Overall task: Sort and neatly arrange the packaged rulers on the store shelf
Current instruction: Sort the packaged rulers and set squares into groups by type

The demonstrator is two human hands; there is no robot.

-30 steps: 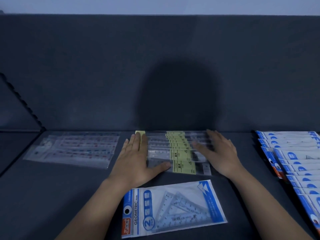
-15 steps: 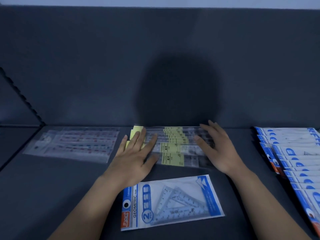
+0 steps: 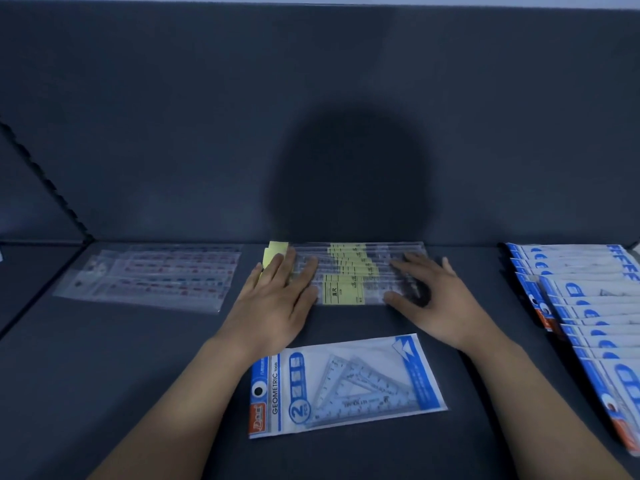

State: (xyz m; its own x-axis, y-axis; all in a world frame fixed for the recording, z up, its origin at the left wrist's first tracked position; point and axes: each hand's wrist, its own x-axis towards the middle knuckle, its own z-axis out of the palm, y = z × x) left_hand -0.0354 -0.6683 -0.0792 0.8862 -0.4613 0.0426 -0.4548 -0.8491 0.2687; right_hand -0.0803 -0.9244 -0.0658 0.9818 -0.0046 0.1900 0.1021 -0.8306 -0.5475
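A fanned stack of clear packaged rulers with yellow labels [image 3: 348, 277] lies flat at the middle back of the dark shelf [image 3: 114, 358]. My left hand [image 3: 277, 299] rests flat on the stack's left end, fingers straight, covering that end. My right hand [image 3: 427, 292] presses flat on the right end with fingers spread. A blue and white pack of triangle set squares marked GEOMETRIC [image 3: 346, 384] lies alone in front, between my forearms.
A group of clear ruler packs with red and blue marks [image 3: 156, 273] lies at the back left. A long overlapping row of blue and white set-square packs [image 3: 585, 313] runs along the right edge. The shelf's dark back wall [image 3: 311, 116] rises just behind the stacks.
Both hands have pushed the yellow-labelled stack tighter toward the back wall. My left hand slid further onto its left end and the fingers closed together.
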